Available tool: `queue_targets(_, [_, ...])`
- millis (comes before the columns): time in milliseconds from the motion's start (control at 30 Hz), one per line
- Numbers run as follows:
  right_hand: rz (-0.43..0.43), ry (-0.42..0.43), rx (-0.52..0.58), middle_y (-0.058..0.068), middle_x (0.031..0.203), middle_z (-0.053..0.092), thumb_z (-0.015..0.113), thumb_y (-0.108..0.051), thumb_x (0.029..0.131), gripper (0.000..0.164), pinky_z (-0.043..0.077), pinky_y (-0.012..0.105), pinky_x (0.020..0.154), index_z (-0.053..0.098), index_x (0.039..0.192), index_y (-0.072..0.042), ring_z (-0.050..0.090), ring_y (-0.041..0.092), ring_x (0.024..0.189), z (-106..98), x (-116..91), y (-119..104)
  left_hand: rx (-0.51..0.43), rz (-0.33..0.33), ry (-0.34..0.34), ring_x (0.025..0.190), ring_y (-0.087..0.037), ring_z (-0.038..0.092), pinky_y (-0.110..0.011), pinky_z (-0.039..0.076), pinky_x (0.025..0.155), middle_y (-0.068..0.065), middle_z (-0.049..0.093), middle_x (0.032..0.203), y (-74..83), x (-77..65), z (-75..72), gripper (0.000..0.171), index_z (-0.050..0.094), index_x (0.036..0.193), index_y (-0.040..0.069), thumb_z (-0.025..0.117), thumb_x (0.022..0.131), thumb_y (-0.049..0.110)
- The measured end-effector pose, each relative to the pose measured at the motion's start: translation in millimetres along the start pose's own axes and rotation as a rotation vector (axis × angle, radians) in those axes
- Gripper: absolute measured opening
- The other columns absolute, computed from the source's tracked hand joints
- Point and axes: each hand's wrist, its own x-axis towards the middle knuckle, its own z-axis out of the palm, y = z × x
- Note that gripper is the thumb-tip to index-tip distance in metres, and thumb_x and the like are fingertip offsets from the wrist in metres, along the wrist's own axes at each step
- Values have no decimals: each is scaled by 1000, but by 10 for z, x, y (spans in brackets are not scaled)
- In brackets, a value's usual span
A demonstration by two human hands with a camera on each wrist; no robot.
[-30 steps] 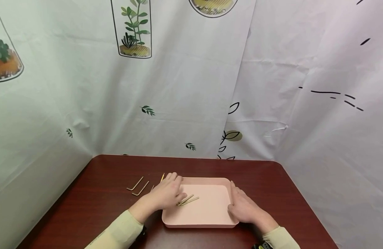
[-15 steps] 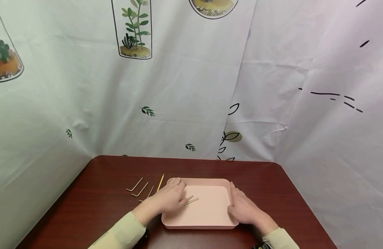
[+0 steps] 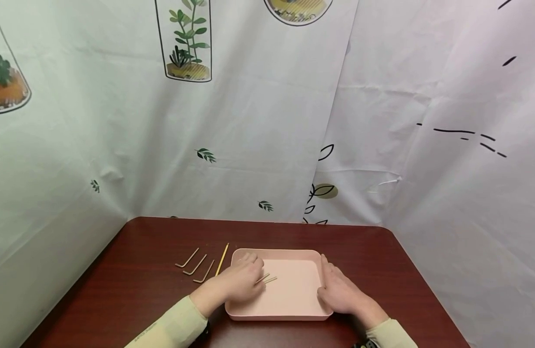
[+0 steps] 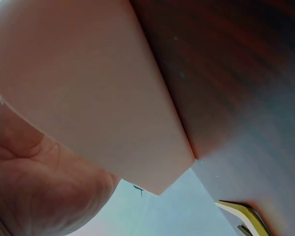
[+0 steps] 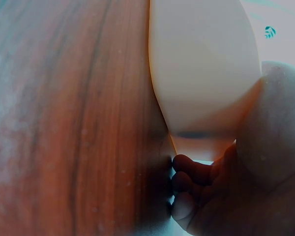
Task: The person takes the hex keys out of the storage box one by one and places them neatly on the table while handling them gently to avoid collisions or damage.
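Note:
A shallow pink tray [image 3: 289, 295] lies on the table. My left hand [image 3: 243, 280] reaches over its left side, fingers bent down inside among thin brass-coloured hex keys [image 3: 270, 279], whose straight ends stick out past the fingers. The fingertips are hidden, so I cannot tell whether they pinch a key. In the left wrist view the palm [image 4: 44, 182] is above the tray's outer wall [image 4: 98, 98]. My right hand [image 3: 340, 290] holds the right side of the tray, thumb inside and curled fingers [image 5: 184, 204] along the outside, low by the table.
Left of the tray, three L-shaped hex keys [image 3: 196, 265] lie in a slanting row on the dark red table [image 3: 132, 280]. A yellow pencil [image 3: 222, 258] lies between them and the tray. White printed cloth [image 3: 250, 121] hangs behind and at both sides.
My left hand has moved right and deeper into the tray, its fingers drawn together, covering more of the hex keys there. The third key and the pencil outside are uncovered. My right hand stays put.

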Motion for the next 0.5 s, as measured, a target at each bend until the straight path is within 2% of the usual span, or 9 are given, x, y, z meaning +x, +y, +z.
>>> queue_targets(233, [-11,9,-10,42,162,42,64,-5,90,89,38,63,123,23,164,22,44,52,153,3,-2,-13,13,-9,-37,91,-17,44,-37,44,83,2,46,95,16,1,25,32,54,90,16,83,98,28])
queue_targets(500, [-10,4,-7,45,164,38,63,-4,91,88,35,65,125,22,164,23,40,57,155,7,-7,-9,28,-11,-64,89,-17,42,-36,45,79,2,44,94,46,-8,13,28,56,92,14,82,98,24])
